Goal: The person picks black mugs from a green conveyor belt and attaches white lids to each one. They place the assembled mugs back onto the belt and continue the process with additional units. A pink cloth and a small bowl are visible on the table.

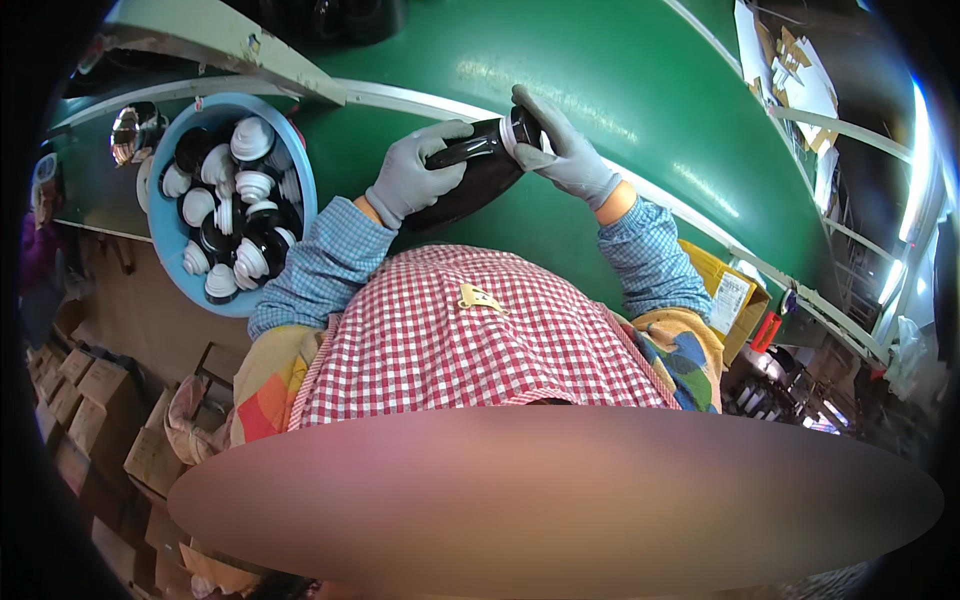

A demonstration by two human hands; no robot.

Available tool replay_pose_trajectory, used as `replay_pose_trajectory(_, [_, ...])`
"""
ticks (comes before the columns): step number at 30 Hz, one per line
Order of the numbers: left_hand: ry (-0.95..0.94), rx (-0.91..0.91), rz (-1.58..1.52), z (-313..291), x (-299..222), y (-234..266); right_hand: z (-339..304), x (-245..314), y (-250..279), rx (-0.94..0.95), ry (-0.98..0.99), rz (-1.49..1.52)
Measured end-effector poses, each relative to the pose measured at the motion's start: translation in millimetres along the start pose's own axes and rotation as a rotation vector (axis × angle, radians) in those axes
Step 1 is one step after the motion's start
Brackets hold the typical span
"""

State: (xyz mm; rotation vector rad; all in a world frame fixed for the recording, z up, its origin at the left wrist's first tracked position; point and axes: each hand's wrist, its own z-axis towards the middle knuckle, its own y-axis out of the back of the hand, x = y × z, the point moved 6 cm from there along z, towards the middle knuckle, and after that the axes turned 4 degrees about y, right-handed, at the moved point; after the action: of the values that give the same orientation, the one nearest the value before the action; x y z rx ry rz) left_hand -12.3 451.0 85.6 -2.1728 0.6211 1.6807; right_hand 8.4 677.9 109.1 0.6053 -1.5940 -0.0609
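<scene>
2-handed hold: gloved left hand (424,170) clamped at the handle (468,151) of a glossy black jug (478,188), tilted over the green worktop (610,70), gloved right hand (566,150) clamped across its white-collared lid (525,124); it looks stiff, probably slick, so handle seems surest grip.

A glossy black, rounded jug (480,188) lies tilted, its curved black handle (468,151) within the left fingers (446,131), its body extending below them. At its upper-right end, a round black cap (526,127) with a white ring (508,137) sits between the right fingers (548,112).
</scene>
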Motion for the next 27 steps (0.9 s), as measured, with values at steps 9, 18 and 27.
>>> replay_pose_trajectory(9, [-0.080, 0.187, 0.106, -18, 25, -21, -42, 7, -17, 0.283, 0.202, -0.422])
replay_pose_trajectory(18, [-0.244, 0.128, 0.246, -26, 22, -40, -48, -18, -18, 0.227, -0.204, -0.469])
replay_pose_trajectory(27, [-0.278, 0.134, 0.312, -31, 19, -47, -61, -19, -4, 0.224, -0.336, -0.359])
